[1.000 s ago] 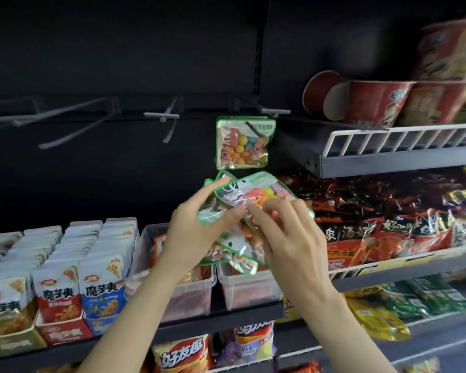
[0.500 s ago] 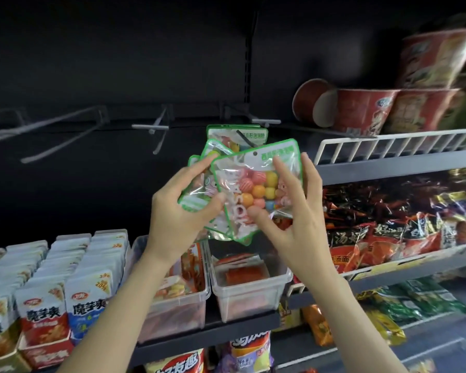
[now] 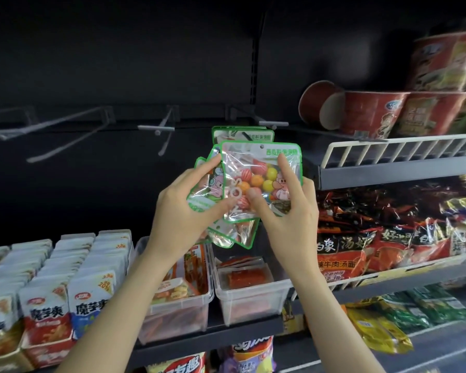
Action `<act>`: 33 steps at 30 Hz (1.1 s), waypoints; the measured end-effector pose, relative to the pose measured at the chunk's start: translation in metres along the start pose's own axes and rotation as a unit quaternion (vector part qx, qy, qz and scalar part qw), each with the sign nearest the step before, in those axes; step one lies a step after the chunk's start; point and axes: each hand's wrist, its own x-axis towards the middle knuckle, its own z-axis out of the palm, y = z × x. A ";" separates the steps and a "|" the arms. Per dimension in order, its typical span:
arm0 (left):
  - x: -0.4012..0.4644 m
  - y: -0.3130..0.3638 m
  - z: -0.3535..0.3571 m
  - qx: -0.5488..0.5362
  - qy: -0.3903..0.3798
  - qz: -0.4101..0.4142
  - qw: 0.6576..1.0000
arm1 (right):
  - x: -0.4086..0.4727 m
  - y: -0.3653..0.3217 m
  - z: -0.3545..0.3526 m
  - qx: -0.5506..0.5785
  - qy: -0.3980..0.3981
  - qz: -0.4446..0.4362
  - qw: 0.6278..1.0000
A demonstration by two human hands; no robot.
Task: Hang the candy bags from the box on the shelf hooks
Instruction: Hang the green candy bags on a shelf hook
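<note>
My left hand (image 3: pixel 184 208) grips a fanned bunch of clear, green-edged candy bags (image 3: pixel 205 184). My right hand (image 3: pixel 285 208) pinches the front candy bag (image 3: pixel 256 179), upright, thumb on its front and forefinger up near the top right; coloured candy balls show through. Its punched hole sits just below the rightmost shelf hook (image 3: pixel 272 123). One candy bag (image 3: pixel 242 134) hangs from that hook, mostly hidden behind the one I hold. Bare hooks (image 3: pixel 156 127) jut from the dark back panel to the left. The box is not in view.
A wire-fronted shelf (image 3: pixel 388 149) with red noodle cups (image 3: pixel 371 114) juts out right of the hook. Below my hands stand two clear bins (image 3: pixel 250 294) of snacks, white snack packs (image 3: pixel 65 278) at left, noodle bags (image 3: pixel 388 238) at right.
Both hands have lifted the bags from bin height up to just under the rightmost hook. The front bag has turned from tilted to upright and now covers the hanging bag.
</note>
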 end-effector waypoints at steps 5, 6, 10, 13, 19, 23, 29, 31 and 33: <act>-0.003 -0.002 -0.004 0.007 -0.010 -0.005 1.000 | 0.000 0.006 0.000 0.003 -0.016 -0.005 1.000; -0.002 -0.003 -0.004 0.009 -0.012 -0.006 1.000 | 0.000 0.007 0.001 0.002 -0.013 -0.007 1.000; 0.002 -0.001 -0.004 0.017 -0.020 -0.004 1.000 | 0.000 0.008 0.005 0.009 0.014 -0.015 1.000; 0.004 -0.002 -0.005 0.032 -0.019 -0.006 0.999 | 0.003 0.007 0.007 0.007 0.002 0.000 1.000; 0.008 -0.026 -0.006 0.056 -0.007 -0.064 0.996 | 0.046 0.017 0.028 -0.038 -0.063 0.057 0.996; -0.002 -0.040 -0.013 0.085 0.007 -0.097 0.992 | 0.075 0.034 0.047 -0.095 -0.085 0.047 0.991; -0.010 -0.034 -0.034 -0.022 -0.022 -0.113 0.993 | 0.049 0.029 0.044 -0.058 -0.128 0.090 0.986; -0.007 -0.028 -0.040 -0.034 -0.097 -0.115 0.988 | 0.024 0.014 0.031 0.029 -0.115 0.066 0.991; -0.003 -0.022 -0.039 0.004 -0.175 -0.094 0.980 | 0.005 0.000 0.018 0.018 -0.174 0.034 0.984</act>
